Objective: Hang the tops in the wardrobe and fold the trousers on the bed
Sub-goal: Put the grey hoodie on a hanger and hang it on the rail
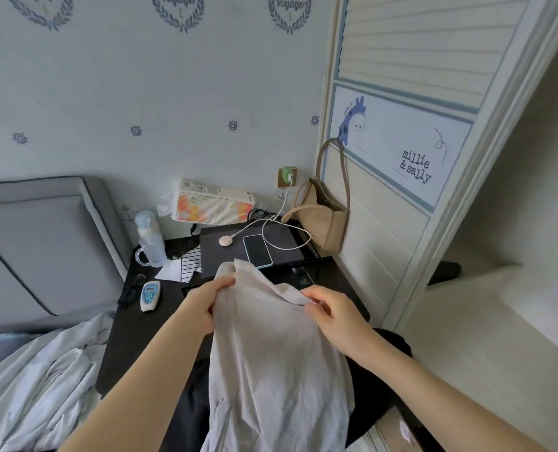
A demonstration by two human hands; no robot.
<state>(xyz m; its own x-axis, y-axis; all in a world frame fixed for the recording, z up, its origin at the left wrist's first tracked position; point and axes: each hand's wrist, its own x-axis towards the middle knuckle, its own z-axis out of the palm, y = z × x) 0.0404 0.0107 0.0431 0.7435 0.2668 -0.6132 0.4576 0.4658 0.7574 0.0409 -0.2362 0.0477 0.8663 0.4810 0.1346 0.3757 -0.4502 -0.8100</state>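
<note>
— Listing item one: pale garment [271,370], light beige-grey cloth, held up in mid-air in front of the person, hanging down past the lower edge of view. Whether it is a top or trousers I cannot tell.

— Holders?

— Left hand [205,305]: forearm reaching up from lower left, fingers curled round the garment's upper left edge, bunching the cloth. Right hand [331,316]: forearm entering from lower right, fingers and thumb pinching the upper right edge. Both hands closed on the cloth, level with each other, set apart by the garment's width.

— Behind it?

— Black bedside table [134,337], carrying a raised black shelf [225,252] with a phone [258,251] lying flat and a white charging cable [284,223]. Also a tissue pack [212,203], clear mug [152,251], white remote [150,295].

— Sides?

— Beige shoulder bag [323,220] hanging against the white louvred wardrobe door [401,93], right. Grey headboard [42,243] and rumpled pale bedding [33,386], left. Dark clothing [369,402] under the garment.
</note>
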